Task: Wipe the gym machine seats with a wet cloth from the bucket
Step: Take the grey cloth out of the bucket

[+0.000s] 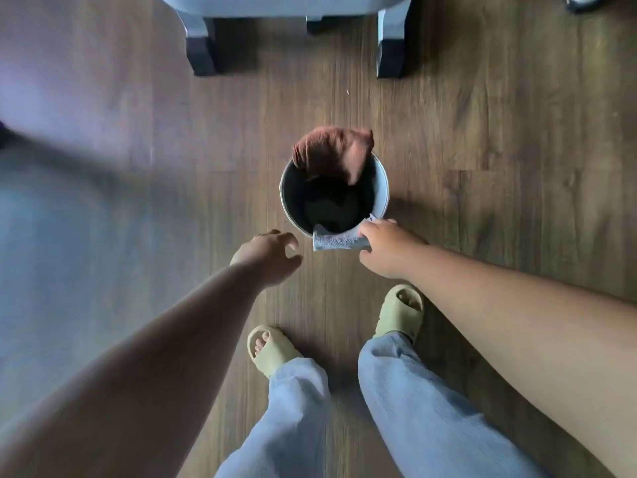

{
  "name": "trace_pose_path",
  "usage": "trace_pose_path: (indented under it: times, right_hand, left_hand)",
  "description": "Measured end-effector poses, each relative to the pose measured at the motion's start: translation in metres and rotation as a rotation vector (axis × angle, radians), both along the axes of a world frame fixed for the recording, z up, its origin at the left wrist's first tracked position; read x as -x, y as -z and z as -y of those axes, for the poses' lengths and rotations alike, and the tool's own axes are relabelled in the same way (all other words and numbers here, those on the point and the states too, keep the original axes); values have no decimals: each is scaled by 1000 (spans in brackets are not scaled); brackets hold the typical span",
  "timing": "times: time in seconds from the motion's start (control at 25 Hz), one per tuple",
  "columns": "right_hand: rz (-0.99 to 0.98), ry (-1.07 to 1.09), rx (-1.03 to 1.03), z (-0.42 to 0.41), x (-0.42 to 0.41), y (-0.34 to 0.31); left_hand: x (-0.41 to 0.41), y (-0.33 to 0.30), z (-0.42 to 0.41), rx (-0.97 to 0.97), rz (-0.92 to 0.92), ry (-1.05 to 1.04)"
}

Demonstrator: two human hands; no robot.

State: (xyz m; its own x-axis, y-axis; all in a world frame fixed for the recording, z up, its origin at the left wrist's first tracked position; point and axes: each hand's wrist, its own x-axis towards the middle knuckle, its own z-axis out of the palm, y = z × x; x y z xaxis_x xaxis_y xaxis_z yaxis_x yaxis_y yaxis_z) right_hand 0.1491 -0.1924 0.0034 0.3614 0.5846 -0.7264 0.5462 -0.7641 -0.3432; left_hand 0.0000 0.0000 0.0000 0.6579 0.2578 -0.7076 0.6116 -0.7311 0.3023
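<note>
The right hand [382, 248] is extended forward and down, palm downward, with its fingers curled round one end of a grey-blue textured cloth [336, 241]. The left hand [267, 258] is extended likewise, just left of the cloth and apart from it; its fingers are spread and loosely bent, and it holds nothing.

The grey-blue cloth lies over the near rim of a round light-grey metal bucket [381, 191]. The long axis of the cloth runs left to right, with the right end in the grip and the left end hanging free outside the rim. A second cloth, reddish-brown and crumpled [332, 153], is draped over the far rim, part inside the bucket and part outside. The bucket stands upright; its interior is dark, and the contents cannot be made out.

The bucket rests on a brown wood-plank floor [482, 139]. Nearer the camera are two feet in beige open-toe slide sandals [400, 313] and legs in light-blue trousers [424, 405]. Beyond the bucket stands the base of a pale-grey machine frame [389, 25] with dark feet on the floor. The left edge of the view is blurred.
</note>
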Motion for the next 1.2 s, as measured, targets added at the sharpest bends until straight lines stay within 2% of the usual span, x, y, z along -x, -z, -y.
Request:
trace_pose_path:
  times: [0.16,0.36,0.48,0.76,0.96,1.12,1.2]
  right_hand:
    - [162,-132,63,-17,-1,66]
    - [162,-348,214,-21,4,122]
    - [181,-364,146,-20,3,132]
    - [195,-407,-6,-10,-9,136]
    - [214,-347,-105,-4,-12,110]
    - [244,-339,-112,-6,-21,45]
    - [204,-253,-97,-6,-27,3]
  left_hand:
    - [-5,59,5,-188,73,125]
    - [0,101,17,-174,80,124]
    - [3,112,23,-157,127,109]
    - [3,118,23,-179,97,123]
    - [2,104,15,-156,62,162]
    - [-9,49,14,-111,55,128]
    - [-20,7,15,-73,70,125]
